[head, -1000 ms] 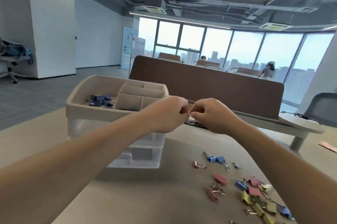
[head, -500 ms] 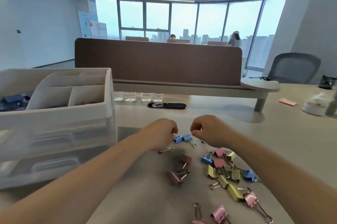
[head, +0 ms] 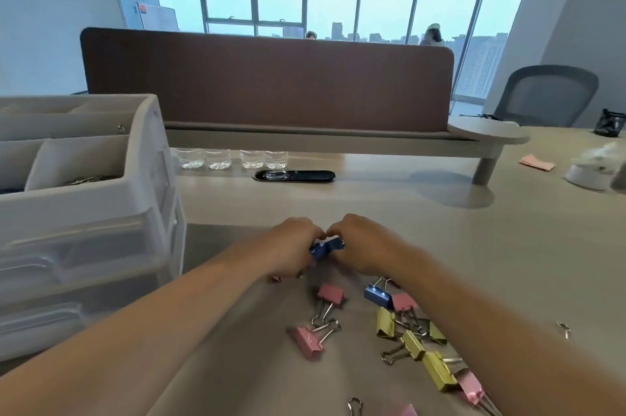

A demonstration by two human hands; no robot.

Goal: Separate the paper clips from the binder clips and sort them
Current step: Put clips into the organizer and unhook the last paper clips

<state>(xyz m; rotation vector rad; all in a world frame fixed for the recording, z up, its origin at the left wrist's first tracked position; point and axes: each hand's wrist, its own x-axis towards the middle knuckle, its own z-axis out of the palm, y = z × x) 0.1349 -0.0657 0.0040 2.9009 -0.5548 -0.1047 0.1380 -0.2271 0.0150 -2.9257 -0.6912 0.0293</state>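
Presently both hands meet low over the desk [head: 440, 229], knuckles up; left hand [head: 291, 244] and right hand [head: 367, 246] have their fingers curled inward and grip, between them, the blue binder clips [head: 327, 248], seemingly two hooked together, somewhat blurred; the fingertips are hidden under the knuckles, so the exact contact cannot be told. The rest of the pile lies nearer the person and to the right: a pink binder clip [head: 330, 293], a second blue one [head: 376, 293], yellow binder clips [head: 386, 322], wire handles interlocked in places. The organizer tray [head: 142, 185] stands at left; its near compartment holds silvery paper clips [head: 91, 179]. Handling, judged: light, stiff painted bodies with a hard spring; not fragile; smooth faces likely a little slippery; the wire handles swing freely and snag their neighbours. Best hold is probably across the flat sides of each body, pulling apart with a slight twist so the handles unhook; squeezing the handles would open the mouth. Any paper clip caught inside is thin wire; take it with a fingertip pinch.
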